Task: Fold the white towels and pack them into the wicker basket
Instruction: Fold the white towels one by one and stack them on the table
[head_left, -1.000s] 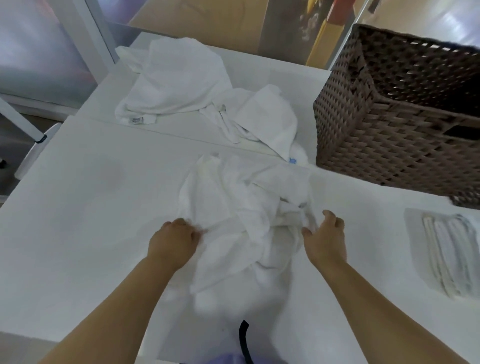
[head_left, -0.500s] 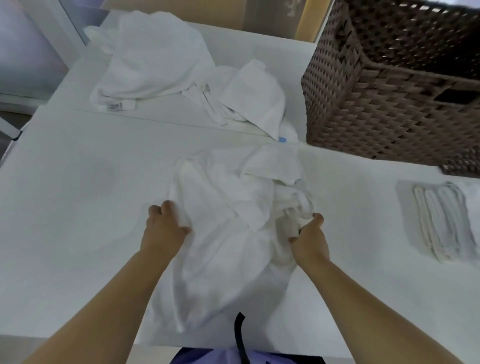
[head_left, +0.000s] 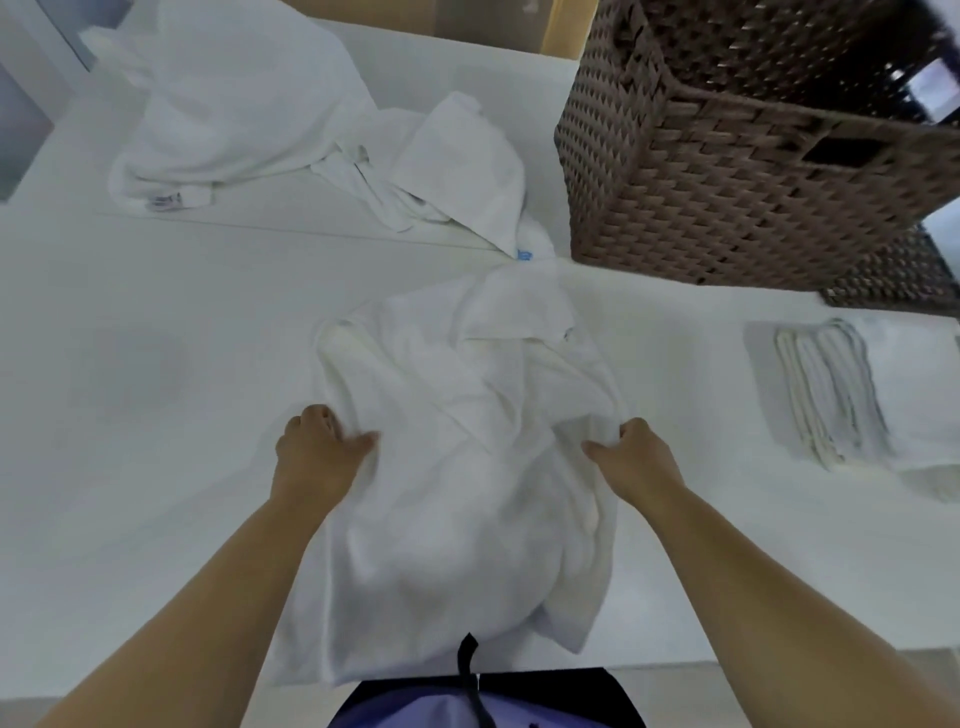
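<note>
The left hand (head_left: 317, 460) has its fingers curled into the left edge of a crumpled white towel (head_left: 457, 493), with the thumb pointing in across the cloth. The right hand (head_left: 639, 457) pinches a bunched fold at the towel's right edge, fingers tucked tightly around the fabric. The two hands are well apart, one on each side of the towel. The towel lies rumpled on the white table (head_left: 130, 389) straight in front of the person. Its far part is heaped in loose folds, and its near end drapes over the table's front edge. A black strap (head_left: 467, 660) and a purple garment (head_left: 441, 712) on the person show just below that edge. Beyond the towel, at the far left of the table, sits a heap of unfolded white towels (head_left: 244, 114) with a small label at its near corner. Another loose towel (head_left: 467, 161) beside it carries a blue tag (head_left: 524, 254). The brown wicker basket (head_left: 701, 197) stands at the far right of the table, near the loose towel's corner, and a handle slot shows in its side. To the right of the right hand, apart from it, lies a stack of folded white towels (head_left: 826, 389), outside the basket.
</note>
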